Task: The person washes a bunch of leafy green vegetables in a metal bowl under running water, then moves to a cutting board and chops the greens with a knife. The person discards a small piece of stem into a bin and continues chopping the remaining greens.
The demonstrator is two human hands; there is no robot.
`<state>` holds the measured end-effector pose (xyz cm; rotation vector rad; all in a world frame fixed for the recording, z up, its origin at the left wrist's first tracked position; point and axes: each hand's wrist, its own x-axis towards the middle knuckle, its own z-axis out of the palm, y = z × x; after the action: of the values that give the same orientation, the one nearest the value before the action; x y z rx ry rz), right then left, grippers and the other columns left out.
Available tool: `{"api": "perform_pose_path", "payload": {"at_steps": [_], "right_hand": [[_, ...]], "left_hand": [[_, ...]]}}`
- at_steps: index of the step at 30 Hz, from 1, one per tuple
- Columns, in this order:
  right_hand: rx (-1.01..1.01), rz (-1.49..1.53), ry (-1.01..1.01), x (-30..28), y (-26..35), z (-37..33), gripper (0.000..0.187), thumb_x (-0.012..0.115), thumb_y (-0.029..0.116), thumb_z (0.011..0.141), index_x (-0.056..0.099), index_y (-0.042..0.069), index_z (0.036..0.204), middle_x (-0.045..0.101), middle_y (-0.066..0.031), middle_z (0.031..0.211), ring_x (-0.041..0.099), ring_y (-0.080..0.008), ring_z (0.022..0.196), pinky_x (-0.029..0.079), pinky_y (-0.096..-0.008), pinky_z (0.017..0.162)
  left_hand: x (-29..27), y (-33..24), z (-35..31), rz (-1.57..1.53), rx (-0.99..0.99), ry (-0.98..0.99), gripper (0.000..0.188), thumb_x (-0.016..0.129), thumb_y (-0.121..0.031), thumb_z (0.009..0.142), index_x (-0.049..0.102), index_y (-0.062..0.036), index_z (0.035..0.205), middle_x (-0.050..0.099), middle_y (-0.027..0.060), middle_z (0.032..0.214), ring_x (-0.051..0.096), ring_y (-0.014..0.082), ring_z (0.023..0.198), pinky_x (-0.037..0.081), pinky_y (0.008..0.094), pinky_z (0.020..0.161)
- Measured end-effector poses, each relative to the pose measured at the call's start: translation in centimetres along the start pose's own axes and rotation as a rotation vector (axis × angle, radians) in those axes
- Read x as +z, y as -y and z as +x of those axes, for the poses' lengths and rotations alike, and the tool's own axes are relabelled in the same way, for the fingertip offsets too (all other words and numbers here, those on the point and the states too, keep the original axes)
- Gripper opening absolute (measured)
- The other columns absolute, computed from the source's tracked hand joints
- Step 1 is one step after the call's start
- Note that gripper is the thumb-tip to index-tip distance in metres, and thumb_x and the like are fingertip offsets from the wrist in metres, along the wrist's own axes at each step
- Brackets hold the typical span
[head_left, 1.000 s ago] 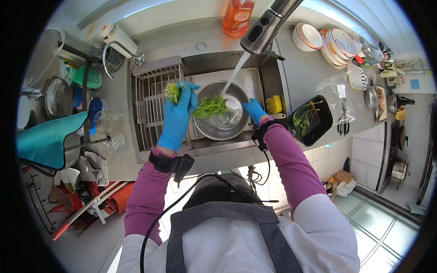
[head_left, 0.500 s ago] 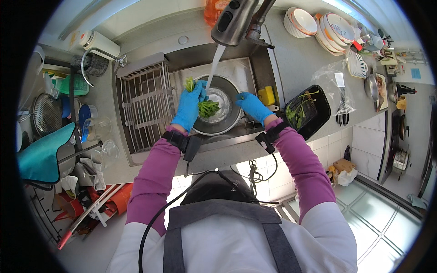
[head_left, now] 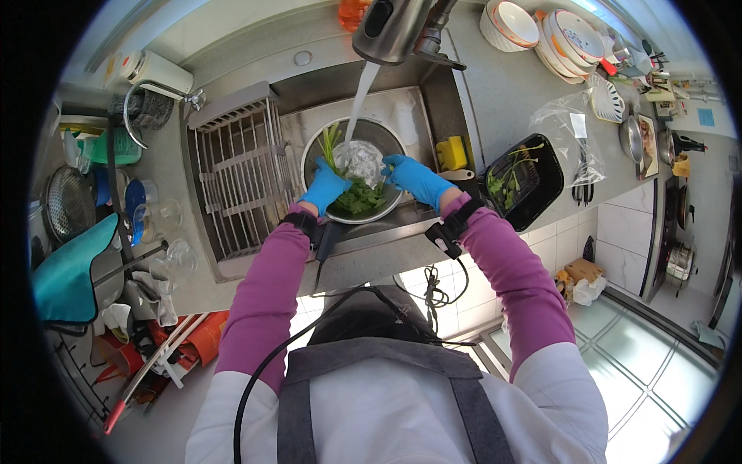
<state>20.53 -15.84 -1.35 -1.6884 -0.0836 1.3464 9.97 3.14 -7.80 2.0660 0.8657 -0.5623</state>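
Note:
A metal bowl [head_left: 396,143] stands in the sink, with water from the tap [head_left: 386,35] pouring into it. Gloved in blue, my left hand [head_left: 326,185] is closed around a bunch of leafy greens [head_left: 362,198]. The pale stems rise past my fingers toward the far side, while the leaves hang down in the near part of the bowl. My right hand [head_left: 420,180], also in a blue glove, reaches over the bowl's right rim. Its fingers are bent together at the edge of the water; whatever they hold is too small to make out.
A drying rack [head_left: 239,166] fills the sink's left side. Right of the bowl sits a yellow sponge-like block [head_left: 451,153]. On the right counter are a black tray [head_left: 545,189] with green sprigs, a clear plastic bag [head_left: 568,124] and stacked bowls [head_left: 510,29].
The greens have been lowered into the bowl, leaves now down and stems standing up under the stream. My right hand has moved left, inward over the rim.

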Motion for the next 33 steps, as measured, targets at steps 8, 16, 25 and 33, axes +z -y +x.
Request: {"api": "perform_pose_path", "payload": {"at_steps": [8, 16, 25, 33], "right_hand": [[0.016, -0.073, 0.018, 0.0, 0.3, 2.4, 0.043, 0.049, 0.003, 0.084, 0.045, 0.002, 0.127, 0.062, -0.0103, 0.101, 0.061, -0.0174, 0.081, 0.049, -0.0274, 0.064], [-0.048, -0.244, 0.037, -0.1, 1.1, 4.6, 0.045, 0.057, 0.007, 0.081, 0.050, -0.001, 0.125, 0.062, -0.0151, 0.108, 0.062, -0.0230, 0.087, 0.050, -0.0317, 0.071], [-0.274, -0.719, -0.196, -0.4, -0.2, 7.3, 0.039, 0.051, 0.004, 0.078, 0.055, -0.003, 0.117, 0.063, -0.0200, 0.104, 0.061, -0.0323, 0.094, 0.046, -0.0343, 0.084], [-0.394, -1.245, 0.351, -1.9, -3.5, 11.1, 0.027, 0.053, 0.011, 0.074, 0.065, 0.002, 0.097, 0.063, -0.0205, 0.099, 0.060, -0.0348, 0.091, 0.047, -0.0388, 0.081]], "left_hand": [[-1.4, 2.8, -3.5, -0.043, 0.218, 0.003, 0.071, 0.062, -0.012, 0.078, 0.028, 0.0063, 0.137, 0.039, 0.0273, 0.135, 0.041, 0.0362, 0.125, 0.035, 0.0358, 0.103], [-0.9, 4.1, -10.2, -0.015, 0.528, 0.039, 0.044, 0.052, -0.006, 0.080, 0.050, -0.0011, 0.124, 0.053, 0.0242, 0.120, 0.050, 0.0388, 0.111, 0.040, 0.0395, 0.097], [-0.2, 3.1, -12.9, 0.185, 0.504, -0.094, 0.036, 0.047, -0.013, 0.087, 0.052, -0.0025, 0.121, 0.059, 0.0208, 0.101, 0.057, 0.0382, 0.090, 0.046, 0.0457, 0.079], [-0.1, 2.3, -14.6, 0.363, 0.515, -0.284, 0.035, 0.050, -0.011, 0.083, 0.054, -0.0043, 0.116, 0.061, 0.0147, 0.087, 0.059, 0.0313, 0.078, 0.048, 0.0422, 0.070]]}}
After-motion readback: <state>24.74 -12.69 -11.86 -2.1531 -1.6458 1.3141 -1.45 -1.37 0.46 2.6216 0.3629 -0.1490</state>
